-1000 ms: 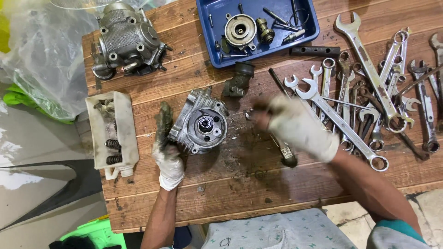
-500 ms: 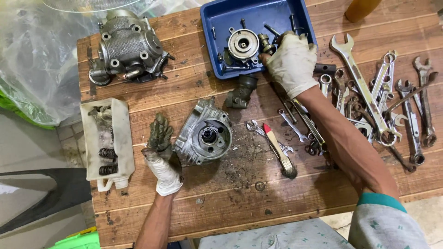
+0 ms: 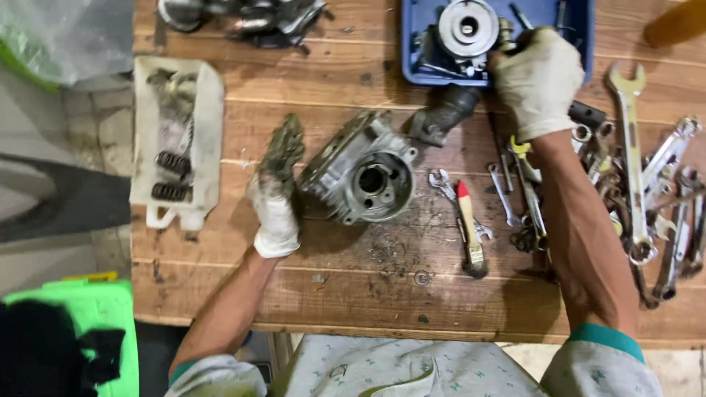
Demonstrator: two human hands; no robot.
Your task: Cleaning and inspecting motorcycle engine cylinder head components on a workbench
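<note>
Since the earlier frame our right hand (image 3: 540, 77) has stayed up at the blue tray (image 3: 581, 44) while our view has drawn closer, and our left hand (image 3: 276, 195) has not left the side of the metal engine casting (image 3: 360, 173).

We count one blue tray, one round silver part (image 3: 467, 26) inside it, one engine casting at the middle of the wooden table (image 3: 353, 301), one white plastic container (image 3: 209, 125) on the left holding two dark coil springs (image 3: 170, 176), and one red-tipped brush (image 3: 468, 228) lying just right of the casting. A dark angled fitting (image 3: 445, 114) sits between the casting and the tray. The wrenches (image 3: 632, 169) on the right overlap in a heap, so we cannot count them exactly.

The tray's top is cut off by the frame edge, as is a greasy assembly (image 3: 243, 18) at the top left. Whatever our right glove closes on is hidden beneath it; the fingers curl downward at the tray's lower rim, but we cannot tell if they grip anything.

Our left hand lies flat and released, its grimy fingers straight and pointing away from us, touching the casting's left side. Our right forearm stretches diagonally across the tools.
</note>
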